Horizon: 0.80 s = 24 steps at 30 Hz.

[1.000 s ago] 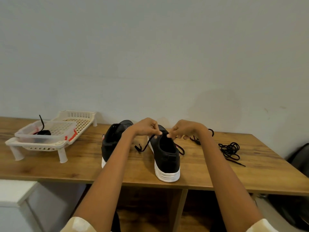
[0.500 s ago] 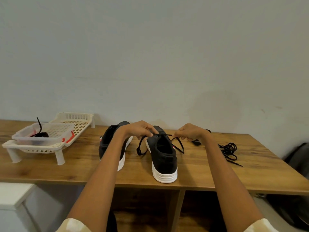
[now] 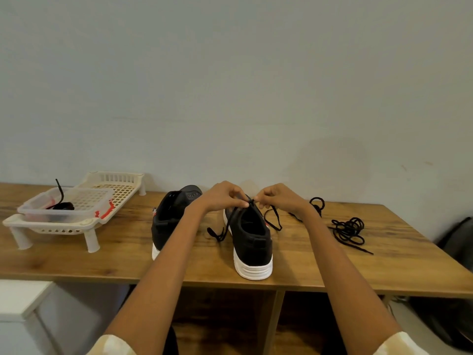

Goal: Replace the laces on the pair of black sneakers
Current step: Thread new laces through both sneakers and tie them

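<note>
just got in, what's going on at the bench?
A person is lacing the right-hand black sneaker on the wooden table. The left hand and right hand both pinch its lace over the tongue; loose ends hang down either side. The other sneaker stands beside it, no lace visible. A loose lace lies to the right, a plastic rack to the left.
</note>
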Available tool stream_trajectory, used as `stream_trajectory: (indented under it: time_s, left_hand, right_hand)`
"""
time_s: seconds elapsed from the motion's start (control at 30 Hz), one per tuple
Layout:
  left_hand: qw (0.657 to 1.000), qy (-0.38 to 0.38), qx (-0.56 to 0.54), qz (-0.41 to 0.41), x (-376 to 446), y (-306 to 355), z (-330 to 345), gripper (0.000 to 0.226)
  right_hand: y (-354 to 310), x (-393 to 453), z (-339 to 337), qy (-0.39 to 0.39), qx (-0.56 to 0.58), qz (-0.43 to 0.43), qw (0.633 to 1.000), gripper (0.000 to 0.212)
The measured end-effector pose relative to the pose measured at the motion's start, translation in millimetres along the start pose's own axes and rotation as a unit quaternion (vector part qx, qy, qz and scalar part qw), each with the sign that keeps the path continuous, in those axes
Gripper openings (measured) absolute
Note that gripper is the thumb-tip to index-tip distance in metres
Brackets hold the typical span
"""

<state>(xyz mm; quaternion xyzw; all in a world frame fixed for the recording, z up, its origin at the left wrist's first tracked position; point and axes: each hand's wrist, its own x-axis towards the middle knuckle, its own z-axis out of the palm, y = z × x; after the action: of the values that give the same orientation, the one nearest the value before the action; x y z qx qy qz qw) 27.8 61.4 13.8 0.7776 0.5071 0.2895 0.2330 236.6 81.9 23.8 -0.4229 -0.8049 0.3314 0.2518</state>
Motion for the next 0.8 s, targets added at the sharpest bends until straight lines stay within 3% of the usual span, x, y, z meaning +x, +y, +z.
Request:
stream_trajectory:
  time_s: [0.23,0.63,0.8]
  left_hand:
    - [0.998,0.054,-0.01,-0.034,5,0,11,0.017]
    - [0.997,-0.034,-0.04,-0.052,-5,-13,-7,0.011]
    - [0.996,-0.048,-0.032,-0.066,-7,-17,-7,0.012]
  right_hand:
    - [10,8,9,0.032,-0.008,0.035,0.999,0.023]
    - [16,4,7,-0.029,-0.043,0.081,0.995,0.025]
    - [21,6,-1,0.012,-0.125,0.097,0.987,0.035]
